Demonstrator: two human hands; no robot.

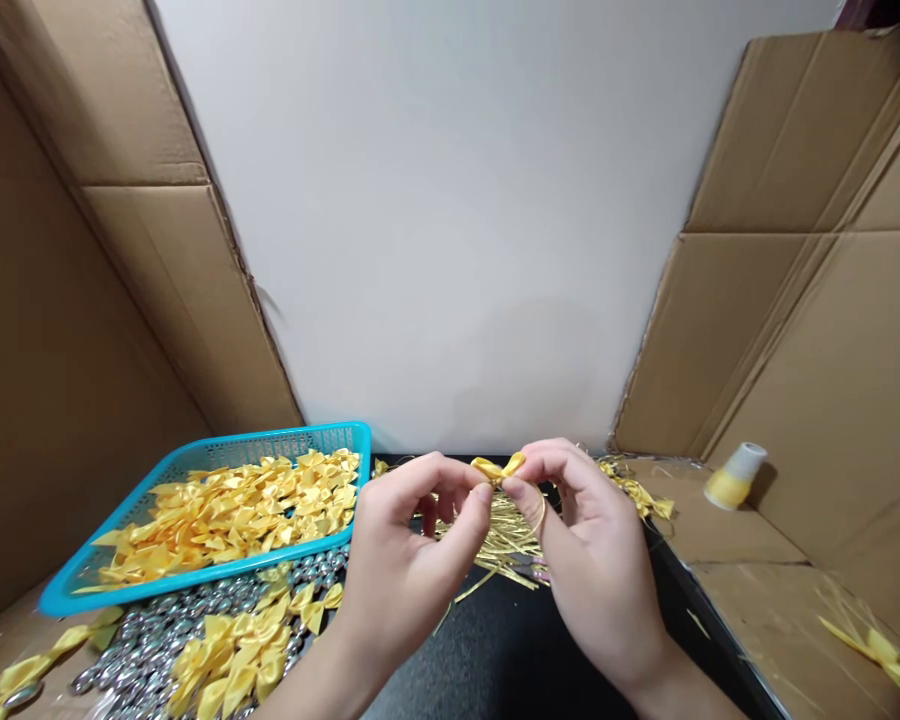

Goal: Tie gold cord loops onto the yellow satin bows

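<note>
A pale wall (450, 200) was at the back. On its 2 sides stood a left cardboard panel (157, 240) and a right cardboard panel (765, 150), both brown. Near the right one, 1 small white and yellow cone (735, 477) stood on flat cardboard (727, 540).

The single view looks from the person's head, facing forward and tilted down. It sits close behind the left hand (405, 550) and the right hand (600, 540), which reach in from the bottom edge to below mid-view. The pale wall (457, 200) ahead fills the upper middle, cardboard panels (780, 180) flank both sides, and the black tabletop (454, 665) shows only low down.
</note>
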